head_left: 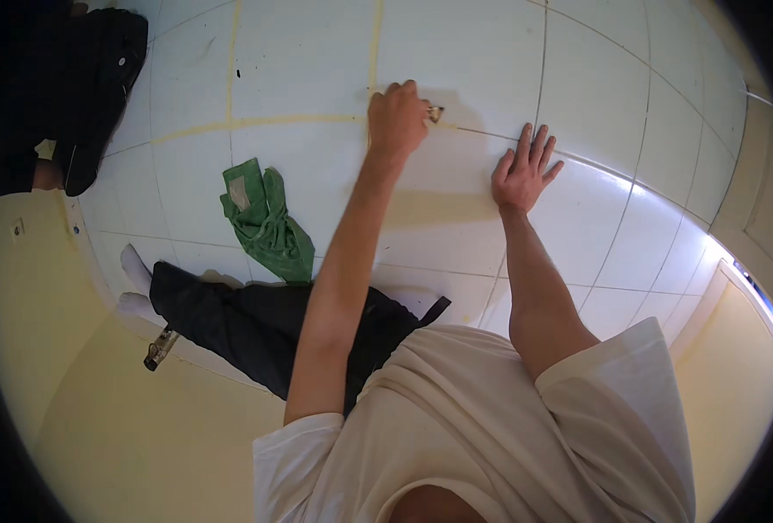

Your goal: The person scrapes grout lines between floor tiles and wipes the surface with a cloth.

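Observation:
My left hand (398,120) is closed, knuckles up, low over the white tiled floor (465,52). A small shiny brownish piece (436,113) sticks out from its right side; the rest is hidden in the fingers, so its kind cannot be made out. The hand is where yellow-filled joints (299,119) meet a grey joint. My right hand (519,179) lies on the tiles to the right, fingers spread, with nothing in it. A crumpled green cloth (269,222) with a pale patch lies left of my left forearm.
My dark-trousered legs (229,318) stretch left along the floor, ending in light socks (135,270). Past them, a small cylindrical container (161,347) lies near the yellowish wall (98,410). Large black fabric things (98,78) fill the upper left. A pale door panel (735,349) stands at the right.

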Demonstrator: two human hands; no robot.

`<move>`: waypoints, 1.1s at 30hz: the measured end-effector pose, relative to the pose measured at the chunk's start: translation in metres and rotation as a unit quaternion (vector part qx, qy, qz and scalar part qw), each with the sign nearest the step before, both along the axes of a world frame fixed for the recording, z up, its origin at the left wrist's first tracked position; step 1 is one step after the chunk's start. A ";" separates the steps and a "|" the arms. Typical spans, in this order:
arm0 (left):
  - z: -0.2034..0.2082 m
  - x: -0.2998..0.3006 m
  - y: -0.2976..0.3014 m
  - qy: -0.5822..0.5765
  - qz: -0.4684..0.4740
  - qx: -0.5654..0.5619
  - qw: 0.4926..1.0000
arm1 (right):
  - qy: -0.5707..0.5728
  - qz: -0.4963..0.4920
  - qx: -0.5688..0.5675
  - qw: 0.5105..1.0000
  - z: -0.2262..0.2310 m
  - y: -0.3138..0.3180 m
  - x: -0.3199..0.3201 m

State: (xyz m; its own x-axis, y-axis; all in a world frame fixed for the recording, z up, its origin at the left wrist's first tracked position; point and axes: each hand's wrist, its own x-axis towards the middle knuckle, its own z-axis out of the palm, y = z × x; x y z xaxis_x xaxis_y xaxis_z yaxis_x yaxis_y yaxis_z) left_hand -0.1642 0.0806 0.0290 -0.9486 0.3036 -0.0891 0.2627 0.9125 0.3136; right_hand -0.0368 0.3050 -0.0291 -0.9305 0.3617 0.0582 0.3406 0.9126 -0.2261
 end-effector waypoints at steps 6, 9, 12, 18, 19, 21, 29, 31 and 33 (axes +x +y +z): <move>-0.003 -0.002 -0.016 0.006 0.015 -0.010 1.000 | 0.001 -0.001 0.004 1.000 -0.001 0.000 0.001; -0.001 -0.005 -0.038 -0.024 0.044 0.009 0.999 | 0.002 0.000 0.002 1.000 -0.001 -0.001 -0.001; -0.002 -0.002 -0.030 -0.013 0.046 0.019 0.999 | 0.001 -0.001 0.003 1.000 0.001 -0.001 0.000; -0.006 0.000 -0.001 -0.019 0.011 -0.001 1.000 | 0.001 0.001 0.006 1.000 -0.001 -0.003 -0.001; -0.005 0.000 -0.006 -0.004 0.005 -0.007 1.000 | -0.002 -0.001 0.006 1.000 -0.001 -0.001 0.001; -0.001 -0.001 -0.021 -0.024 0.017 -0.008 1.000 | -0.005 -0.005 0.007 1.000 -0.001 0.000 0.002; -0.004 0.004 0.009 -0.018 -0.001 0.016 1.000 | 0.000 0.000 -0.003 1.000 0.000 -0.004 -0.001; -0.001 0.001 0.021 -0.039 -0.011 0.024 0.999 | 0.003 0.000 -0.001 1.000 -0.002 -0.001 0.000; 0.004 -0.003 0.014 -0.005 -0.026 -0.034 0.999 | 0.005 -0.003 0.001 1.000 -0.003 0.002 0.002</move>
